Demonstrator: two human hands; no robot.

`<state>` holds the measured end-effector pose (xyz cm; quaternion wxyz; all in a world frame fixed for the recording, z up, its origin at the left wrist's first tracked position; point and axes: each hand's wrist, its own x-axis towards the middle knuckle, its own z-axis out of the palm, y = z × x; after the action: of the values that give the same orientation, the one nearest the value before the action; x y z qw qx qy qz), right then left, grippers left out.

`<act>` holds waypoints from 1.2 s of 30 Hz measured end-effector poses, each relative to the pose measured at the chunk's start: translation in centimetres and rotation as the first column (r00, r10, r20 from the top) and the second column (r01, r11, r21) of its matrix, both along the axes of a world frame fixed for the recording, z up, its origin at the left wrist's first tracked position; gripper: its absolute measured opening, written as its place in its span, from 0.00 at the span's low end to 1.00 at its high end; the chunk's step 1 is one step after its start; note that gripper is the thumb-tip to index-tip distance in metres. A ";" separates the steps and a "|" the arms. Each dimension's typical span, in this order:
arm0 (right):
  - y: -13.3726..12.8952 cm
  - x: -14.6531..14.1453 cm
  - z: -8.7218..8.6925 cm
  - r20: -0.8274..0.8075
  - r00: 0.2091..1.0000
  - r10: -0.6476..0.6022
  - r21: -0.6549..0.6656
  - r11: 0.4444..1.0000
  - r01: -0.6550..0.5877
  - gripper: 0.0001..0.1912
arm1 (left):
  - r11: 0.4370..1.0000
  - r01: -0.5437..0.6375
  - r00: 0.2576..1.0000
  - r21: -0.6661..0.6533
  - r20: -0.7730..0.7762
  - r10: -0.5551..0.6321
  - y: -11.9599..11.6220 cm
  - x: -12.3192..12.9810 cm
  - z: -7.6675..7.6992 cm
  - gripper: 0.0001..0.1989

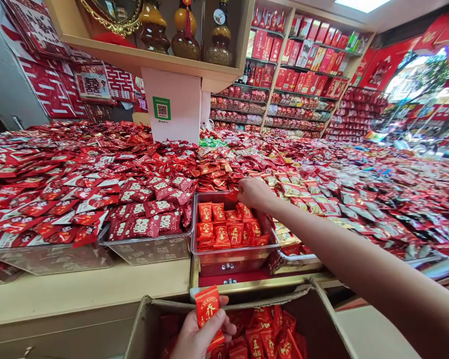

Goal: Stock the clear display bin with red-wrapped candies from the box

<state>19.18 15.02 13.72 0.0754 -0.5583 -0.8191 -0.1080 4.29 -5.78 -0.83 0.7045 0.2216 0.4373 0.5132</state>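
My left hand (202, 331) is closed on a red candy packet (210, 315) with gold lettering, held upright over the front of an open cardboard box (331, 319). More packets of the same kind (260, 339) lie inside that box. Stretched forward, my right hand (256, 193) is at the back right of a clear plastic tray (232, 253), which holds several rows of matching red packets (221, 235). Its fingers are pinched, and a red packet (232, 196) shows at the fingertips, partly hidden by the hand.
Clear bins (147, 249) heaped with dark red packets stand left of the tray; another bin (297, 262) is to its right. Piles of wrapped sweets (344, 184) spread behind. A white pillar with a QR code (162, 108) supports an overhead shelf (153, 60). A cream counter (142, 284) runs in front.
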 end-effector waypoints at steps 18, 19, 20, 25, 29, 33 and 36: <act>-15.8 0.2 -4.6 -0.662 0.551 0.508 0.007 0.740 -0.673 0.06 | 0.980 -0.198 0.956 -0.019 0.218 0.198 0.2 0.1 5.2 0.19; -15.8 0.1 -4.9 -0.745 0.541 0.391 -0.062 0.767 -0.639 0.08 | 0.987 -0.162 0.963 0.018 0.223 0.154 0.1 0.3 5.1 0.17; -15.9 0.0 -5.2 -0.806 0.526 0.271 -0.140 0.776 -0.615 0.11 | 0.991 -0.124 0.968 0.055 0.227 0.109 -0.1 0.4 4.9 0.16; -17.0 -0.7 -6.9 -0.895 0.395 -0.209 -0.434 0.616 -0.657 0.14 | 0.991 -0.061 0.989 0.123 0.143 0.044 -0.6 0.8 3.6 0.16; -14.9 -0.3 -4.3 -0.923 0.293 -0.250 -0.384 0.657 -0.648 0.13 | 0.989 -0.129 0.991 0.076 0.056 0.125 -0.5 0.2 3.1 0.18; -8.7 0.1 -1.6 -0.932 0.334 -0.138 -0.272 0.877 -0.397 0.13 | 0.994 -0.101 0.983 -0.039 0.152 0.105 -0.1 -1.0 2.8 0.15; -4.7 -0.7 -2.4 -0.805 0.532 -0.262 -0.447 0.858 -0.254 0.18 | 0.995 -0.054 0.965 -0.083 0.251 0.073 0.1 -1.6 2.3 0.10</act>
<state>18.44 10.35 11.36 0.3101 -0.5396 -0.6737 0.3984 2.67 -5.67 1.51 0.7455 0.1135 0.3697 0.5429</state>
